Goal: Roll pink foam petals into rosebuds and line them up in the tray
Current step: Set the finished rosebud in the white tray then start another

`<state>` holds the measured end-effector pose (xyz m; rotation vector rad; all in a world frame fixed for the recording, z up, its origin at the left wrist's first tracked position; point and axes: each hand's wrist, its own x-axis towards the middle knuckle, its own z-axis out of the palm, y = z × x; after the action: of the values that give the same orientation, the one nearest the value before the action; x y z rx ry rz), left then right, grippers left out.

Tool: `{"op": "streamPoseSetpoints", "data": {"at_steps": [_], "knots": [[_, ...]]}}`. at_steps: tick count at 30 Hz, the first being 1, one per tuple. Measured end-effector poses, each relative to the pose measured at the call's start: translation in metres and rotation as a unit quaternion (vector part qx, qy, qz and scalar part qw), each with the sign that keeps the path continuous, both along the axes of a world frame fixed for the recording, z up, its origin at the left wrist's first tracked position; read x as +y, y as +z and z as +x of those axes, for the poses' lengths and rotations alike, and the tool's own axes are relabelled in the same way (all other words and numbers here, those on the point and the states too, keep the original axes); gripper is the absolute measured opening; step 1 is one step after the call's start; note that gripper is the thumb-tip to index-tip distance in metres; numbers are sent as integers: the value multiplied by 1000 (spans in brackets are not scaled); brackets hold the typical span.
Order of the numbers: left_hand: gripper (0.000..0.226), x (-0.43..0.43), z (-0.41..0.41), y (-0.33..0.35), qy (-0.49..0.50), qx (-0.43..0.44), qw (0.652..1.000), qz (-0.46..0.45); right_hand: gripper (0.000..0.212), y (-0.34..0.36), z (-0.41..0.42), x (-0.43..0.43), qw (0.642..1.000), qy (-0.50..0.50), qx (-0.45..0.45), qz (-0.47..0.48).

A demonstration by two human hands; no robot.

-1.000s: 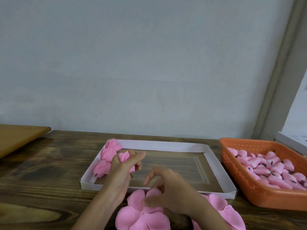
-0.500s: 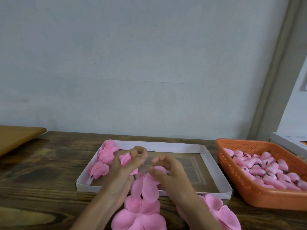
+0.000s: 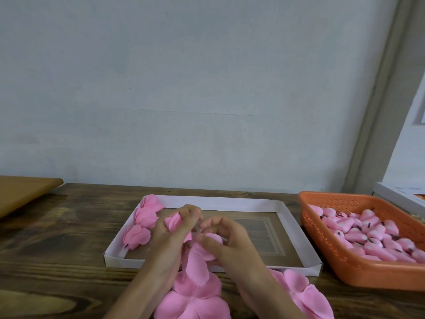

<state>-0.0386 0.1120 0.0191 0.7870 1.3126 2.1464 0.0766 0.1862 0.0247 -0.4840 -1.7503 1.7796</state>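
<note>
Pink foam bud (image 3: 174, 222) pinched tip-up in left hand (image 3: 169, 242); right hand (image 3: 232, 242), now nearer, pinching petal (image 3: 195, 261) hanging below.

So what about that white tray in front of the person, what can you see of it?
It is a shallow rectangular white tray, with low folded walls that look like card and a brown floor printed with a framed border. It lies flat on the dark wooden table. Three pink rosebuds line its left end. The left hand, gripping a rolled bud, and the right hand, pinching a petal, are held over its near side; whether they touch it is unclear.
</note>
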Motion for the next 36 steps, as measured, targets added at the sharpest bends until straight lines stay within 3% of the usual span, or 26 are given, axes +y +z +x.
{"op": "streamPoseSetpoints", "data": {"at_steps": [15,20,25,28,36], "knots": [[56,3,4,-4,-18,7,1000,16,12,-3,-4,-4,998,-22,48,-30],[41,6,5,-3,-24,11,999,25,12,-6,-9,-6,995,-26,95,-18],[59,4,3,-4,-17,10,1000,6,36,-8,-11,-8,992,-63,104,-24],[58,3,3,-2,-25,23,999,14,47,-7,-11,-7,994,-64,80,-30],[44,2,4,-3,-50,75,995,32,20,-8,-9,-5,989,-59,128,43]]}}
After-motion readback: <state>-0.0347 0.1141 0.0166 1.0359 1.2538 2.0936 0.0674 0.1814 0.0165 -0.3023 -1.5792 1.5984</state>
